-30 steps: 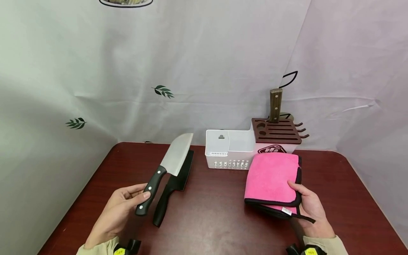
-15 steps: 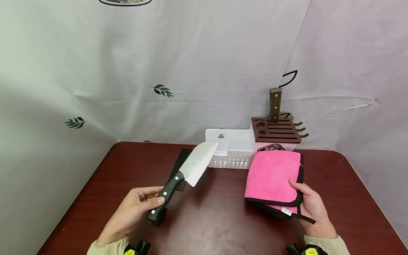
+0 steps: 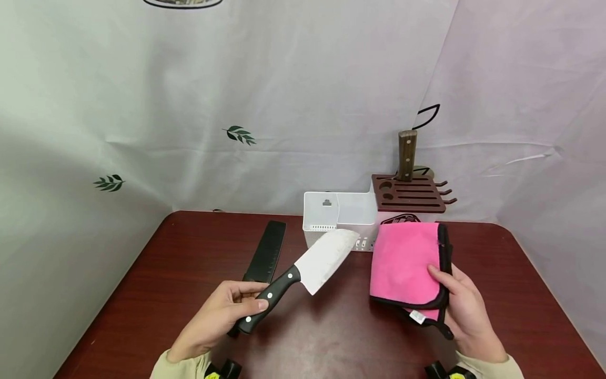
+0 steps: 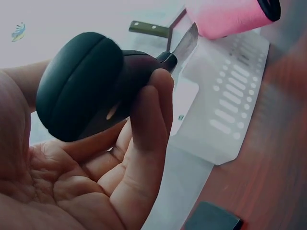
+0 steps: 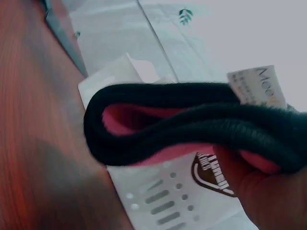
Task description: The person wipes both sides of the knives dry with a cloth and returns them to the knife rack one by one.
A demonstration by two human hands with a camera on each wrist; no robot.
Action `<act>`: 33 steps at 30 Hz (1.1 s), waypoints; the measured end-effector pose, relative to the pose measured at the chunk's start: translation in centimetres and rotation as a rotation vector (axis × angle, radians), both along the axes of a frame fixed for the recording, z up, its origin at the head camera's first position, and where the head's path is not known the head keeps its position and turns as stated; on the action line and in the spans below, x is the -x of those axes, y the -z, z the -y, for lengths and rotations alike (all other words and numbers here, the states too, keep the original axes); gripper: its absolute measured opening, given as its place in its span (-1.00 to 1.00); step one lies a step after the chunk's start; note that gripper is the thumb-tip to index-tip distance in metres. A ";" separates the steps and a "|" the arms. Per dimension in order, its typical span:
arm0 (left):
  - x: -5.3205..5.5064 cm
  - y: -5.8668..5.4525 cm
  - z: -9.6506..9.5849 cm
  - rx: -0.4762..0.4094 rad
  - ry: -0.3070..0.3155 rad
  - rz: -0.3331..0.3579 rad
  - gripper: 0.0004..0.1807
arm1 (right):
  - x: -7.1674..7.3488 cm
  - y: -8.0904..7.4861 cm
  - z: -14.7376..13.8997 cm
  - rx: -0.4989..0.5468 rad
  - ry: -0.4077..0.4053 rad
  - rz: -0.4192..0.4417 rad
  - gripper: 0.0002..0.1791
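Observation:
My left hand (image 3: 218, 316) pinches the black riveted handle of a kitchen knife (image 3: 326, 258) between thumb and fingers. Its broad steel blade points up and to the right, in front of the white rack. In the left wrist view the butt of the knife's handle (image 4: 79, 86) fills the near part. My right hand (image 3: 471, 310) grips a folded pink cloth (image 3: 407, 263) with black edging by its right side, thumb on top. The cloth's folded layers and white label (image 5: 259, 86) show in the right wrist view. Blade and cloth are apart.
A black knife or sheathed blade (image 3: 265, 252) lies on the table, its handle partly behind the left hand. At the back stands a white rack (image 3: 352, 210) with a slotted brown top (image 3: 416, 200) and side hooks. A wooden-handled knife (image 3: 407, 155) stands in a slot.
My left hand has moved right with the knife, and the blade has tipped over to the right toward the cloth. The right hand has turned the cloth slightly and shifted it a little right.

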State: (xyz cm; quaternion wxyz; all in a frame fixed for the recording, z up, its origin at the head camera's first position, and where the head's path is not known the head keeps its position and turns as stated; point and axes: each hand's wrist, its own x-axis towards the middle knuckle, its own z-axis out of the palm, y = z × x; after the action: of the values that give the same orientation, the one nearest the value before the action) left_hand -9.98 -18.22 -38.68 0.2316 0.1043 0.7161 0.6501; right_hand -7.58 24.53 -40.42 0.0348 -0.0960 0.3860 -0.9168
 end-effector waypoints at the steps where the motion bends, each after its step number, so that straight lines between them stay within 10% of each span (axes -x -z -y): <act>1: 0.0 0.1 -0.2 -0.003 0.009 0.004 -0.51 | 0.0 -0.1 0.2 -0.054 0.034 -0.005 -0.61; 12: 0.1 0.9 -1.7 0.000 0.053 -0.004 -0.56 | -0.4 -0.9 2.1 -0.651 0.405 0.025 -0.77; 19: -0.1 1.3 -2.4 -0.028 0.076 0.001 -0.57 | -0.6 -0.6 3.4 -1.228 0.524 -0.232 -0.60; 33: 0.1 1.6 -2.9 -0.065 0.125 0.018 -0.56 | -0.4 0.4 4.6 -1.426 0.438 -0.578 -0.35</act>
State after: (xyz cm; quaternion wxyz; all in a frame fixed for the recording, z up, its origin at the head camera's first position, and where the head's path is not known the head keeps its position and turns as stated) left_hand -10.05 -15.33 -40.24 0.2747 0.1504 0.6847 0.6581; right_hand -7.19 19.90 -40.78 -0.1944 -0.2067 0.8829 -0.3741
